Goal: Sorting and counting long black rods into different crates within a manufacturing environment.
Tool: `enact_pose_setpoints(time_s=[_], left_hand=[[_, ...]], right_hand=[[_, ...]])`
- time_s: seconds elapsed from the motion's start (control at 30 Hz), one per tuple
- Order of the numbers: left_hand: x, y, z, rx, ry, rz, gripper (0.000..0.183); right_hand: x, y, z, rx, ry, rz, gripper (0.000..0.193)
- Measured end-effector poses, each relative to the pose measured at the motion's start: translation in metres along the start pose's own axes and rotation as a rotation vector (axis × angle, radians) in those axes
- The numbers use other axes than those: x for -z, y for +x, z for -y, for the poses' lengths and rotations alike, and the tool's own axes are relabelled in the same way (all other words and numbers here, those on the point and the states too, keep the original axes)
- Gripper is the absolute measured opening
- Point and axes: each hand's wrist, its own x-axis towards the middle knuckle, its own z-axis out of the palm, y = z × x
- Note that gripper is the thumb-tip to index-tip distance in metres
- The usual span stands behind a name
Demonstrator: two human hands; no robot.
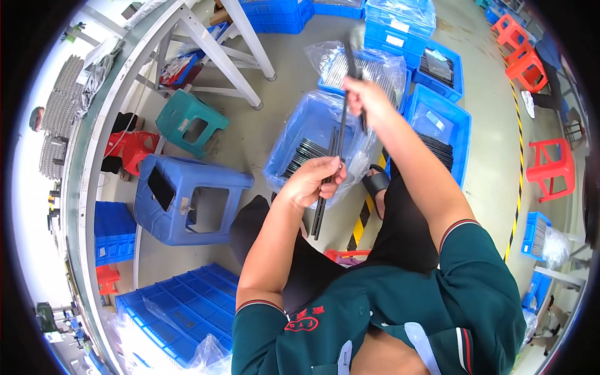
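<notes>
My left hand [314, 181] is closed around a few thin dark rods [319, 219], whose ends stick out above and below the fist. Farther off and to the right, my right hand [370, 100] grips more dark rods [350, 59], blurred at their upper end. One long rod slants between the two hands. Just beyond my left hand stands a plastic-lined blue crate [278, 164] with dark rods lying in it. Behind my right hand, another lined crate [324, 86] holds many grey rods, partly under clear film.
More blue crates [467, 147] with dark rods stand at the right, near stacked crates [382, 31]. A blue stool [156, 215] bearing a black phone [161, 187] and a green stool [178, 115] are at the left. Red stools [550, 169] stand beyond the striped floor line.
</notes>
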Motion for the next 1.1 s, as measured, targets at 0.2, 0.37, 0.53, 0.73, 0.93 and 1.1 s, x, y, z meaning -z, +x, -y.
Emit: enact_pose_setpoints(time_s=[0.2, 0.37, 0.53, 0.73, 0.93, 1.1], left_hand=[[0.007, -0.012, -0.007, -0.237, -0.119, -0.068, 0.032], [0.019, 0.004, -0.012, -0.346, -0.256, -0.001, 0.034], [0.016, 0.005, -0.005, -0.291, -0.169, -0.106, 0.035], [0.025, -0.001, -0.012, -0.432, -0.310, -0.211, 0.033], [0.047, -0.010, -0.029, -0.759, -0.419, -0.553, 0.031], [0.041, -0.006, -0.037, -0.822, -0.466, -0.517, 0.032]], right_hand=[[0.016, -0.002, 0.017, 0.006, 0.079, -0.068, 0.024], [-0.035, -0.043, -0.018, -0.094, -0.259, 0.119, 0.027], [-0.053, -0.047, -0.032, -0.125, -0.386, 0.251, 0.018], [-0.059, -0.045, -0.031, 0.117, -0.719, 0.175, 0.029], [-0.047, -0.066, -0.022, -0.123, -0.588, 0.306, 0.022], [-0.048, -0.079, -0.017, -0.163, -0.619, 0.391, 0.019]])
